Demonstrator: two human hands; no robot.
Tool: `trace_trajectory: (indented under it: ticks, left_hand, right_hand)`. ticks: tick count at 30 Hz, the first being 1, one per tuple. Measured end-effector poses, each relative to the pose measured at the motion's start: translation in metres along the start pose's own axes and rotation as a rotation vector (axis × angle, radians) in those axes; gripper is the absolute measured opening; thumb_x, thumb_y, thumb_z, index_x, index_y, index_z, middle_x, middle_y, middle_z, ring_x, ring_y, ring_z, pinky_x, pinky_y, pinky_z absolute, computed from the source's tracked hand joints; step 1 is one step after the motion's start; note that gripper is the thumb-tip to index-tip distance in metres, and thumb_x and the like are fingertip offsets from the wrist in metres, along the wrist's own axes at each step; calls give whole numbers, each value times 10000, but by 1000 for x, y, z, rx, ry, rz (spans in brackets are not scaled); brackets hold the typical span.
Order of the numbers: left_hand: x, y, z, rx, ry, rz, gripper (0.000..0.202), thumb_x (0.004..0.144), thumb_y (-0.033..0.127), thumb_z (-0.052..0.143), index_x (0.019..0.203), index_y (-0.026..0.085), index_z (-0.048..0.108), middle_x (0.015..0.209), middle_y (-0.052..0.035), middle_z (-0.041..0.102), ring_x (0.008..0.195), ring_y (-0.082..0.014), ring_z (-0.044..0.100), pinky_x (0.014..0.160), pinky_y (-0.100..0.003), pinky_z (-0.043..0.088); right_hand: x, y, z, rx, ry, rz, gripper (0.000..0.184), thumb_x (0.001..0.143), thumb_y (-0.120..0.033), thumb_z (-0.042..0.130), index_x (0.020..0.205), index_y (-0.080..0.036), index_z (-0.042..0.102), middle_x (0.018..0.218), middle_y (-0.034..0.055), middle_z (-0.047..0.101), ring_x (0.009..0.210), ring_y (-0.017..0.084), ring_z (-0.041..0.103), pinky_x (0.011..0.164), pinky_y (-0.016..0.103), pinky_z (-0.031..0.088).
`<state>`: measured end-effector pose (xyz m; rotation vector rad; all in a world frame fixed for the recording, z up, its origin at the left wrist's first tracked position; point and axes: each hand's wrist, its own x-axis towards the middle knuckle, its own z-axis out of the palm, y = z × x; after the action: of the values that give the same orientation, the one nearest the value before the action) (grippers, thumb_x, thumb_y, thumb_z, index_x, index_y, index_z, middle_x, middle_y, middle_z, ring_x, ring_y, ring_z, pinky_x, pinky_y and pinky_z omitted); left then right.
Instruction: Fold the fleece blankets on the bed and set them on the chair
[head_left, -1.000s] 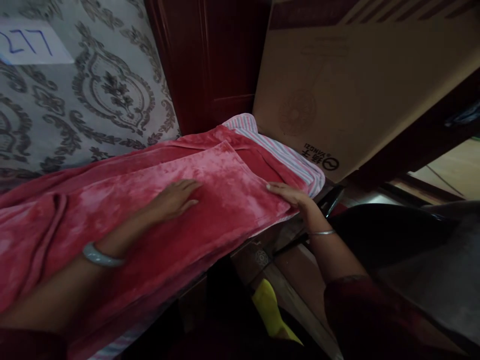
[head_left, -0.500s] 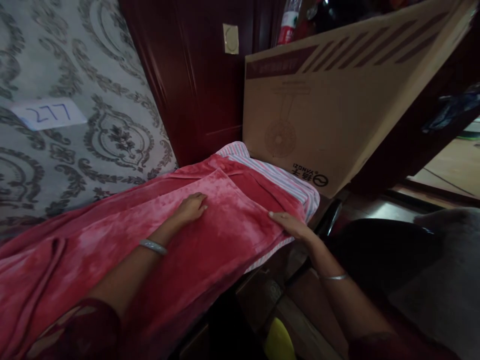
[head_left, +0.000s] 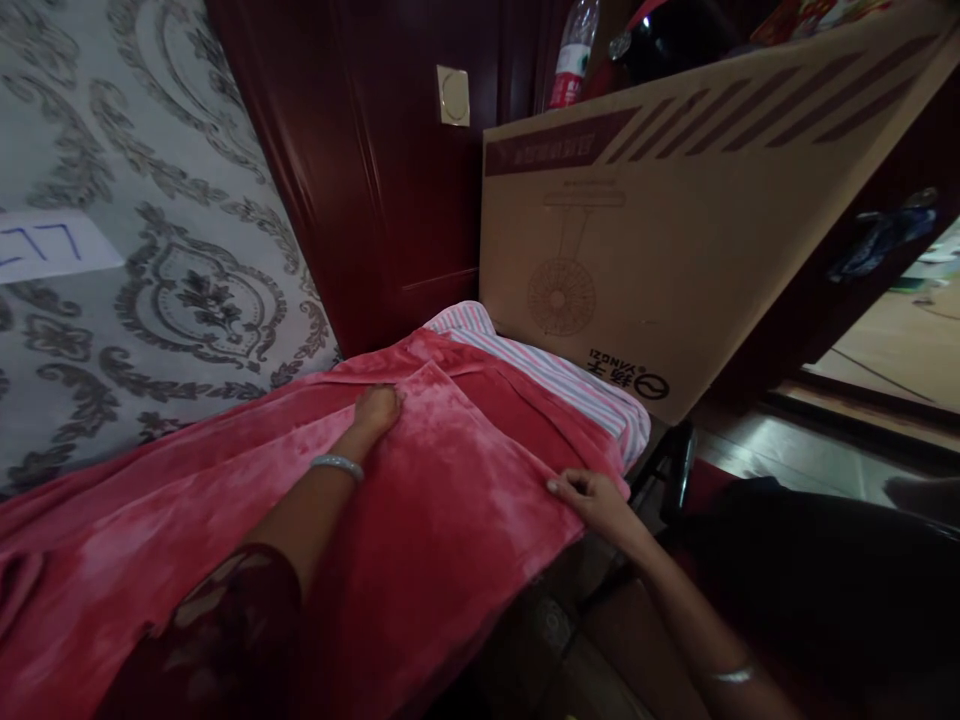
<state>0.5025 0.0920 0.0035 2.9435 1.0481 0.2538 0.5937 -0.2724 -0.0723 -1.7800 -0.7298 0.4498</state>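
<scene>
**Red plush blanket (head_left: 442, 520) gripped along its folded layer by both hands**

We see the blanket stretched from the lower left to the middle of the frame, its upper layer folded to a corner near the centre. Our left hand (head_left: 379, 408) is curled nearly into a fist on that layer's upper edge, with the cloth in its grasp; a pale bangle (head_left: 337, 465) circles the wrist. Our right hand (head_left: 592, 500), right of centre, pinches the layer's right-hand edge between thumb and fingers, the other fingers loosely bent.

Beneath the blanket we make out a striped cloth (head_left: 555, 372), showing beyond its far end. A cardboard box (head_left: 645, 250) with a fan drawing and upside-down YANGZI lettering fills the upper right. At upper left, a paper slip (head_left: 64, 245) lies against patterned wallpaper (head_left: 202, 295).
</scene>
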Motion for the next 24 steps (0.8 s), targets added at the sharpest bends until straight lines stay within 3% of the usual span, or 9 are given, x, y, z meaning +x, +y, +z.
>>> trace_trajectory:
  ticks: [4, 7, 10, 14, 20, 24]
  left_hand:
    - [16, 4, 11, 0, 23, -38, 416, 936, 437, 525, 1085, 112, 739, 1188, -219, 704, 1126, -326, 660, 925, -372, 502]
    - [25, 5, 14, -22, 53, -51, 359, 956, 365, 498, 1068, 124, 738, 1187, -197, 709, 1131, -311, 654, 907, -353, 500]
    - [34, 2, 12, -66, 103, -80, 376, 996, 287, 388, 1148, 133, 695, 1187, -180, 709, 1081, -289, 670, 870, -347, 500]
    - [45, -5, 15, -122, 139, -110, 413, 1011, 297, 333, 1246, 136, 631, 1215, -193, 695, 1095, -308, 659, 875, -381, 490]
    - [58, -16, 29, -219, 13, -73, 346, 961, 322, 433, 1061, 152, 717, 1127, -189, 730, 1051, -310, 678, 845, -367, 494]
    - [70, -14, 23, -327, -31, -23, 404, 925, 479, 492, 842, 157, 723, 896, -134, 748, 900, -290, 694, 743, -332, 499]
  right_hand:
    - [-4, -2, 4, -20, 47, 44, 575, 659, -746, 625, 539, -230, 402, 532, -54, 328, 525, 102, 306, 509, 256, 251]
    - [-5, -1, 6, -22, 106, 50, 570, 646, -749, 631, 534, -225, 437, 527, -46, 356, 521, 106, 327, 502, 255, 279]
    - [-8, 3, 8, 8, 144, 44, 549, 662, -729, 653, 550, -222, 473, 543, -35, 403, 533, 118, 380, 512, 256, 334]
    - [-13, 11, 12, 50, 232, 32, 526, 669, -712, 679, 583, -212, 537, 584, -15, 476, 578, 140, 452, 552, 262, 396]
    - [-17, 13, 17, 63, 327, 26, 443, 687, -639, 702, 690, -200, 636, 698, 39, 629, 701, 202, 594, 681, 306, 497]
    - [-17, 12, 13, 73, 284, 41, 458, 671, -597, 726, 904, -203, 695, 925, 92, 726, 889, 267, 674, 805, 362, 549]
